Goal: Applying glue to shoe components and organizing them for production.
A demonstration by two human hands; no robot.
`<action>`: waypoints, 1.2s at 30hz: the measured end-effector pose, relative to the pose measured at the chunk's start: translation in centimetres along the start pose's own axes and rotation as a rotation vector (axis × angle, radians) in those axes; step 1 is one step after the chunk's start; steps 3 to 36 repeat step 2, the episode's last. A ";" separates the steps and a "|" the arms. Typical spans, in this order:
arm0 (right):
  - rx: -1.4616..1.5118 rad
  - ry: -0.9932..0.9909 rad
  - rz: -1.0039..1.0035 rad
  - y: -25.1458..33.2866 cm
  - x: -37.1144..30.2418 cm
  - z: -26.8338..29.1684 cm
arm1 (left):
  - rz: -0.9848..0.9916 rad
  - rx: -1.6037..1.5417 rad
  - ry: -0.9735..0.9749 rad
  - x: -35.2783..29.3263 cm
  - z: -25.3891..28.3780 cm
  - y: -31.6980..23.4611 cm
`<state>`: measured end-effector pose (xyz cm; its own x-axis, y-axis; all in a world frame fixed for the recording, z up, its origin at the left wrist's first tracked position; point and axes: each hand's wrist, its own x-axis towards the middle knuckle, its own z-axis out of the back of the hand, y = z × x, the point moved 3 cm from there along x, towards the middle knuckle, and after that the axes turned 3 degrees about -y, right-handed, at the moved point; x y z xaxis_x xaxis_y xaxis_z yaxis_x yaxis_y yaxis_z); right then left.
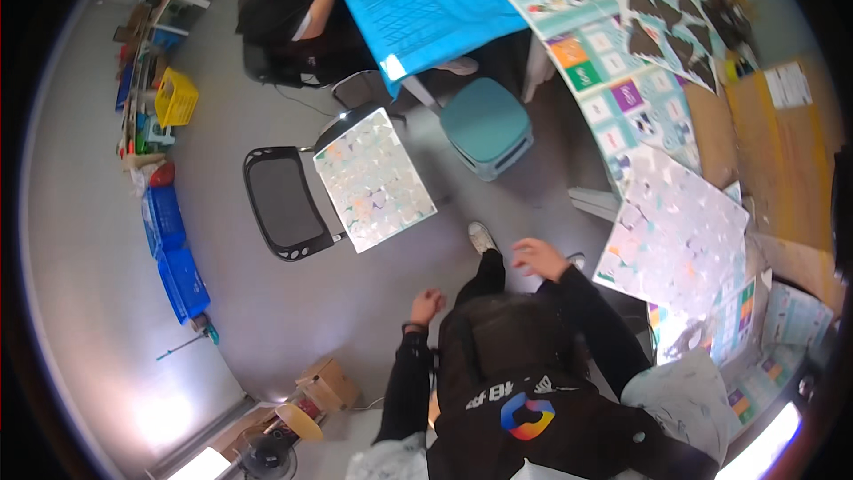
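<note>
My left hand (428,306), with a dark band at the wrist, hangs over the floor with its fingers curled in; nothing shows in it. My right hand (538,258) is open beside my body, fingers loosely bent and apart, touching nothing. Ahead of the left hand, a printed sheet (377,180) with pale, glossy patches lies on the seat of a black folding chair (286,203). To the right of my right hand, another printed sheet (680,227) lies tilted over the table's edge, on top of more sheets.
A teal stool (486,124) stands ahead, near a blue-covered table (426,13) where a masked person (284,9) sits. Printed sheets with dark pieces (666,18) cover the right-hand table beside a cardboard box (786,151). Blue bins (182,280) and a yellow basket (176,98) line the left wall.
</note>
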<state>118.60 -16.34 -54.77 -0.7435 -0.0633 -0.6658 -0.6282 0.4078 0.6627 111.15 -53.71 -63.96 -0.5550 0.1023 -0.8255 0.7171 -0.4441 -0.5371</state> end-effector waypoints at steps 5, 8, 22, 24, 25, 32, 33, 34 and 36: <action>0.115 -0.217 -0.066 -1.7 -7.6 5.1 | -0.355 0.676 0.021 -0.6 -1.6 -3.1; 0.115 -0.217 -0.066 -1.7 -7.6 5.1 | -0.355 0.676 0.021 -0.6 -1.6 -3.1; 0.115 -0.217 -0.066 -1.7 -7.6 5.1 | -0.355 0.676 0.021 -0.6 -1.6 -3.1; 0.115 -0.217 -0.066 -1.7 -7.6 5.1 | -0.355 0.676 0.021 -0.6 -1.6 -3.1; 0.115 -0.217 -0.066 -1.7 -7.6 5.1 | -0.355 0.676 0.021 -0.6 -1.6 -3.1; 0.115 -0.217 -0.066 -1.7 -7.6 5.1 | -0.355 0.676 0.021 -0.6 -1.6 -3.1; 0.115 -0.217 -0.066 -1.7 -7.6 5.1 | -0.355 0.676 0.021 -0.6 -1.6 -3.1; 0.115 -0.217 -0.066 -1.7 -7.6 5.1 | -0.355 0.676 0.021 -0.6 -1.6 -3.1; 0.115 -0.217 -0.066 -1.7 -7.6 5.1 | -0.355 0.676 0.021 -0.6 -1.6 -3.1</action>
